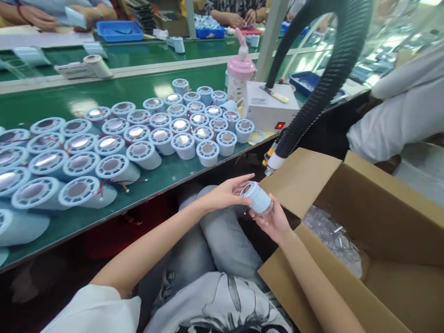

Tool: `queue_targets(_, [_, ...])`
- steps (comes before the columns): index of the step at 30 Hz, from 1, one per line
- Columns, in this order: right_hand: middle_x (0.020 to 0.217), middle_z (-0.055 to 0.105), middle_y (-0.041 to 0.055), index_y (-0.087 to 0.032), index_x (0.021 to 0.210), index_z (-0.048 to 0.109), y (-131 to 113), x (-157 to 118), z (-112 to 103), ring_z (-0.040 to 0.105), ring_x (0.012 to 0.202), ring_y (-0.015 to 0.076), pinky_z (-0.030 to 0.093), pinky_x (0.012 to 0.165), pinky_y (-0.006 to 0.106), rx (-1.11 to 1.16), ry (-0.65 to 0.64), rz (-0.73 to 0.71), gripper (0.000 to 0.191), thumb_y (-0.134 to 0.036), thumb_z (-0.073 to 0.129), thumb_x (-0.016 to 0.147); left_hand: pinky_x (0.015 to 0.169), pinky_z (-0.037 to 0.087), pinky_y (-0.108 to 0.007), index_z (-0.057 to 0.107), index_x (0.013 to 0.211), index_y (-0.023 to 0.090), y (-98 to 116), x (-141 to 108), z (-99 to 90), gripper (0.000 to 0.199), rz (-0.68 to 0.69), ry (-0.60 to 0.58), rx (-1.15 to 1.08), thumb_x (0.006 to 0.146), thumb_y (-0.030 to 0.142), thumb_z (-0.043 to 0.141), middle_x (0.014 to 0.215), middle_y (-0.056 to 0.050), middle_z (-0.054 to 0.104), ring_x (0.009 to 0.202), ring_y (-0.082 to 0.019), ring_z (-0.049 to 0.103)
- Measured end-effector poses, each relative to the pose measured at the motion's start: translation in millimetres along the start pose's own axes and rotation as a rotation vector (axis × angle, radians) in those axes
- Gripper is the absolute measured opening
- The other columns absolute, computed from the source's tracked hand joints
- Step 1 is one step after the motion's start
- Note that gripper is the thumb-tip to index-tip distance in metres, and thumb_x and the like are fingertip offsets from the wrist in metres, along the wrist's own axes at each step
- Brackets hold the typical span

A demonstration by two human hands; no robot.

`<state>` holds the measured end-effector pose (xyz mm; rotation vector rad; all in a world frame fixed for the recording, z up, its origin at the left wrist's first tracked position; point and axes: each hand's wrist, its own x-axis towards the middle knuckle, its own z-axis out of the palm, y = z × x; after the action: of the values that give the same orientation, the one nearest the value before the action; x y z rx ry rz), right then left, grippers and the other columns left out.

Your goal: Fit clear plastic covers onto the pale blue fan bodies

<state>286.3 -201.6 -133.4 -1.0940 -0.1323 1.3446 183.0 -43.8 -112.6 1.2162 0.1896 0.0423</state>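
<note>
A light blue cylinder with a clear part at its lower end is held over my lap, beside the open carton. My left hand is at its upper end, with fingers and thumb around the rim. My right hand grips the lower, clear end from below. A short wire end hangs near the cylinder. Many similar light blue cylinders stand in rows on the green table to the left, several with red and black wires.
A cardboard box at the right holds clear plastic parts. A black flexible hose arches above it with a nozzle near my hands. Behind are a white device and a pink bottle. Other people sit across the table.
</note>
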Motion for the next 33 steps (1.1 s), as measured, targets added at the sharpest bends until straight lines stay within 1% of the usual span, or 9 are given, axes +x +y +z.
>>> queue_targets(4, [0.056,0.057,0.0017,-0.019,0.094,0.057,-13.3,9.4,-12.8,0.045,0.041,0.0112,0.025,0.028,0.015,0.056,0.035,-0.045,0.045,-0.059,0.039,0.090,0.113,0.034,-0.048,0.040,0.146,0.015,3.3,40.4,1.7,0.096,-0.013,-0.051,0.046,0.063,0.026,0.086,0.143,-0.021,0.051,0.133,-0.030,0.048])
queue_targets(8, [0.055,0.058,0.0022,-0.018,0.092,0.057,-24.4,12.3,-18.5,0.046,0.039,0.0098,0.027,0.028,0.012,0.072,0.022,-0.018,0.045,-0.057,0.036,0.093,0.112,0.035,-0.047,0.035,0.148,0.016,5.5,49.2,1.6,0.099,-0.004,-0.058,0.073,0.063,0.025,0.086,0.140,-0.019,0.054,0.131,-0.029,0.050])
queue_targets(20, [0.052,0.060,0.0044,-0.013,0.093,0.059,-25.7,-28.5,2.8,0.053,0.034,0.0101,0.037,0.028,0.013,-0.233,-0.180,0.296,0.070,-0.061,0.008,0.099,0.094,0.053,-0.032,0.055,0.130,0.024,28.9,-40.6,20.4,0.067,0.025,-0.017,0.300,0.069,0.020,0.082,0.133,-0.011,0.057,0.115,-0.024,0.061])
queue_targets(22, [0.064,0.065,0.0077,-0.014,0.104,0.058,-21.2,-34.6,0.2,0.061,0.043,0.0148,0.046,0.034,0.019,-0.463,-0.230,0.065,0.075,-0.070,0.010,0.094,0.090,0.054,-0.030,0.052,0.131,0.025,28.8,-55.2,26.5,0.066,-0.015,0.039,0.221,0.072,0.021,0.080,0.129,-0.009,0.058,0.109,-0.021,0.063])
queue_targets(24, [0.104,0.069,0.0160,-0.018,0.125,0.050,-18.0,-39.9,-4.5,0.071,0.078,0.0239,0.061,0.058,0.032,-0.662,-0.216,-0.313,0.071,-0.077,0.037,0.087,0.087,0.055,-0.028,0.050,0.131,0.026,27.0,-67.4,31.6,0.065,-0.062,0.098,0.137,0.073,0.022,0.079,0.122,-0.007,0.060,0.102,-0.018,0.065])
queue_targets(26, [0.143,0.048,0.0138,-0.028,0.137,0.043,-17.0,-45.1,-8.0,0.057,0.120,0.0307,0.054,0.095,0.046,-0.862,-0.222,-0.675,0.067,-0.059,0.067,0.082,0.083,0.056,-0.028,0.051,0.130,0.025,25.5,-77.1,35.3,0.064,-0.088,0.141,0.089,0.073,0.024,0.080,0.119,-0.007,0.060,0.096,-0.017,0.067])
queue_targets(28, [0.152,0.039,0.0058,-0.036,0.136,0.048,-17.3,-50.7,-7.7,0.042,0.136,0.0296,0.040,0.110,0.049,-1.051,-0.305,-0.894,0.056,-0.029,0.072,0.086,0.078,0.057,-0.029,0.050,0.132,0.025,25.8,-84.3,37.2,0.065,-0.094,0.148,0.102,0.074,0.029,0.079,0.118,-0.008,0.061,0.091,-0.018,0.068])
queue_targets(30, [0.147,0.047,0.0045,-0.037,0.133,0.053,-16.9,-56.1,-3.4,0.046,0.133,0.0269,0.044,0.108,0.044,-1.119,-0.358,-0.926,0.050,-0.015,0.065,0.089,0.079,0.057,-0.032,0.050,0.134,0.024,28.4,-89.4,37.3,0.070,-0.061,0.142,0.206,0.072,0.033,0.080,0.120,-0.010,0.062,0.094,-0.022,0.068])
queue_targets(33, [0.137,0.057,0.0050,-0.036,0.135,0.052,-13.9,-61.5,5.8,0.059,0.119,0.0242,0.056,0.093,0.033,-0.794,-0.348,-0.566,0.049,-0.027,0.068,0.089,0.100,0.050,-0.038,0.056,0.134,0.027,33.3,-94.7,35.1,0.074,0.085,0.101,0.391,0.066,0.027,0.085,0.138,-0.011,0.056,0.125,-0.030,0.055])
